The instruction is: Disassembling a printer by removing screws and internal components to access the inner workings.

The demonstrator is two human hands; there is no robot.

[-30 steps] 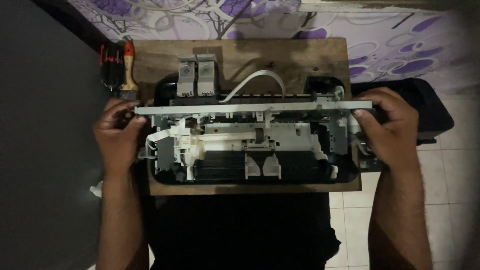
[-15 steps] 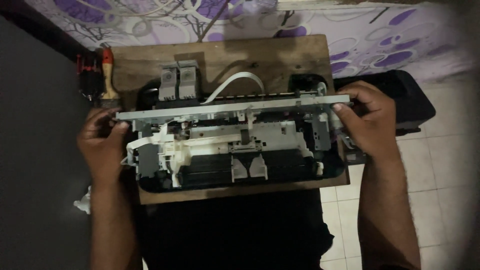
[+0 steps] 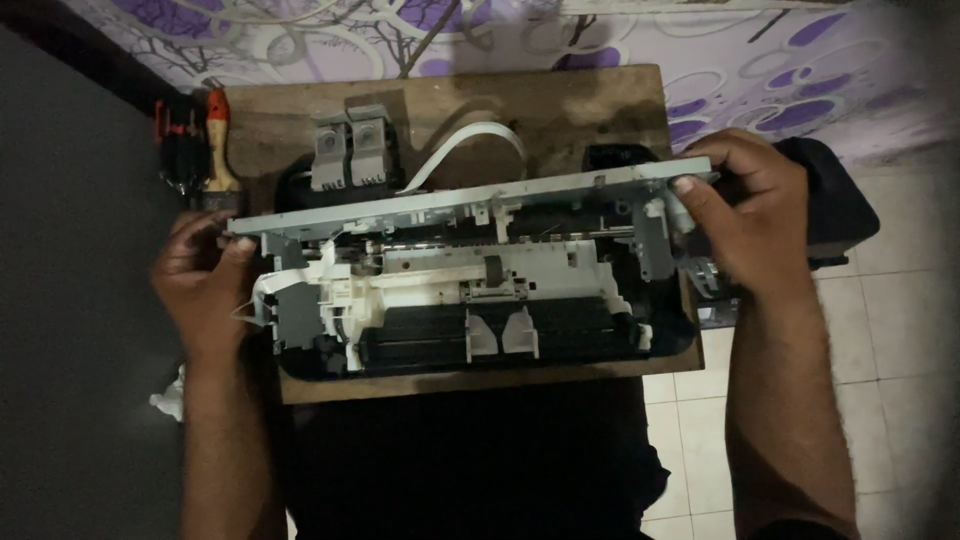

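Note:
An opened printer [image 3: 480, 330] with white and black inner parts lies on a wooden board [image 3: 560, 110]. A long grey metal rail [image 3: 470, 200] runs across its top, tilted with the right end higher. My left hand [image 3: 200, 280] grips the rail's left end. My right hand [image 3: 745, 215] holds the right end, fingers wrapped over it. A grey print carriage [image 3: 350, 150] sits behind the rail, joined by a white flat ribbon cable [image 3: 455, 150].
A brush with an orange and wooden handle [image 3: 218, 140] and red-and-black tools [image 3: 175, 140] lie at the board's left. A black cover [image 3: 835, 200] rests on the tiled floor at right. Purple patterned cloth [image 3: 720, 60] lies behind. Crumpled white paper [image 3: 170, 395] sits at lower left.
The metal rail's right end has risen, so it now tilts. Both hands have stayed on its ends. The view has shifted slightly.

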